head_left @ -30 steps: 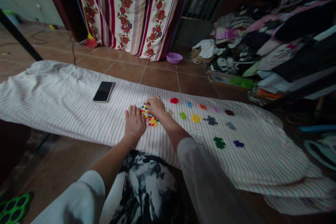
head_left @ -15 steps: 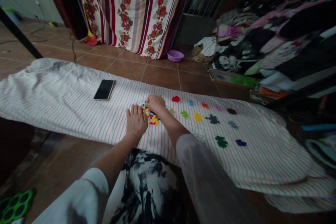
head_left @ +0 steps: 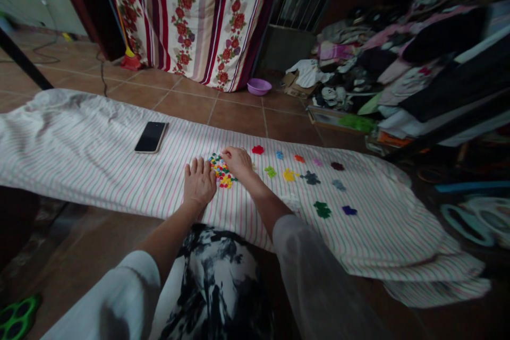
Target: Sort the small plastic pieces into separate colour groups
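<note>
A heap of small mixed-colour pieces point(head_left: 223, 177) lies on the striped cloth point(head_left: 258, 212), too small for me to tell their kind. My left hand point(head_left: 199, 185) rests flat at the heap's left edge, fingers outstretched. Over the right side of the heap, my right hand point(head_left: 239, 162) has its fingers pinched together; whatever they hold is hidden. Single-colour clusters spread to the right, among them red pieces point(head_left: 258, 150), lime pieces point(head_left: 270, 171), yellow pieces point(head_left: 289, 174), dark grey pieces point(head_left: 310, 177), green pieces point(head_left: 322, 209) and dark blue pieces point(head_left: 349, 210). My right arm partly covers a whitish cluster point(head_left: 294, 202).
A phone point(head_left: 151, 137) lies on the cloth left of my hands. Beyond the cloth-covered surface are a hanging floral curtain point(head_left: 199, 21), a purple basin point(head_left: 258, 86) and a red broom point(head_left: 130, 61). Piled clothes point(head_left: 398, 53) fill the back right.
My right hand has shifted slightly rightward relative to the heap, uncovering more of its pieces. My left hand stays flat beside it. The whole view has shifted a little.
</note>
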{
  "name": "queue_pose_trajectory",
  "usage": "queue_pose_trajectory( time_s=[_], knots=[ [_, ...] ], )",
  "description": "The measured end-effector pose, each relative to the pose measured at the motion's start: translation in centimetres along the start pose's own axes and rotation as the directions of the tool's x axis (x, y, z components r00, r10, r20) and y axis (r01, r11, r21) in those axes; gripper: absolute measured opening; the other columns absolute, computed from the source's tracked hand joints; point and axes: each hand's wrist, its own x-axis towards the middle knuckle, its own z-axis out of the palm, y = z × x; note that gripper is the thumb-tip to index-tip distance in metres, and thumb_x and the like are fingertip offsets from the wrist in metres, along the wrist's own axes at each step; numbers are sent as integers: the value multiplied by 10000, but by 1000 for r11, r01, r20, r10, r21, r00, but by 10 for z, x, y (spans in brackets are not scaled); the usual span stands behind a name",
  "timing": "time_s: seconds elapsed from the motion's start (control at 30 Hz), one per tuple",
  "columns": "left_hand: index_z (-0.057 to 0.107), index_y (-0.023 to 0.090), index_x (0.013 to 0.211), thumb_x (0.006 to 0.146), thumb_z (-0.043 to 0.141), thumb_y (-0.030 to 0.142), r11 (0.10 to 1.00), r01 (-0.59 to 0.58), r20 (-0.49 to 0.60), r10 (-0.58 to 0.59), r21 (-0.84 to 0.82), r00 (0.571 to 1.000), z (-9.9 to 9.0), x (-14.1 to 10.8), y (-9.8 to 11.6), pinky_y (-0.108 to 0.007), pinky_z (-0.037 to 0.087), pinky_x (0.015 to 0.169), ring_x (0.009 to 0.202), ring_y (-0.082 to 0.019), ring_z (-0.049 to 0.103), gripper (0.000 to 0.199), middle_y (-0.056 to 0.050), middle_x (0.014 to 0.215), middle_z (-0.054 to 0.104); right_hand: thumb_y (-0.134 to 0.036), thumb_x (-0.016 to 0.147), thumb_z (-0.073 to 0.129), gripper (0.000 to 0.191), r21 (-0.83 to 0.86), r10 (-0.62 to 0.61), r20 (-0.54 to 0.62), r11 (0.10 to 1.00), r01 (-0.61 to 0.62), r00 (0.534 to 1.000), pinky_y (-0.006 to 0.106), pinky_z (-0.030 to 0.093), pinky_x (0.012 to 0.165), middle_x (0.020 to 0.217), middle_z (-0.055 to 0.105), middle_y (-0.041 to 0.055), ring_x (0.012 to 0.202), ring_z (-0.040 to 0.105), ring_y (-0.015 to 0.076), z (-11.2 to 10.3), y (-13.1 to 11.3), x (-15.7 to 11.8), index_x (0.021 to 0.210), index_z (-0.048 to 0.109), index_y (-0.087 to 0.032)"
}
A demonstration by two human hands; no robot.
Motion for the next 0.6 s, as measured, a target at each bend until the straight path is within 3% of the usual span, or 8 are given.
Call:
queue_pose_trajectory(
  time_s=[0.3, 0.6],
  knots=[
    [510, 114, 1357, 958, 237, 369, 1000, -18, -23, 18, 12, 1000, 1, -1, -1, -546, 315, 1102, 1372, -341, 401, 547, -189, 1431, 496, -262, 955, 451, 279, 105, -83, -99, 990, 93, 992, 272, 393, 918, 1019, 724, 29, 981, 604, 170, -7, 36, -26, 1012, 722, -237],
    [521, 76, 1337, 962, 208, 388, 1000, -26, -21, 26, 3, 999, 6, -2, -5, -540, 284, 1116, 1379, -346, 386, 580, -196, 1447, 476, -274, 873, 481, 264, 240, 96, -341, 971, -12, 935, 330, 459, 881, 972, 736, 60, 914, 635, 204, -28, 102, -91, 946, 726, -210]
  ],
)
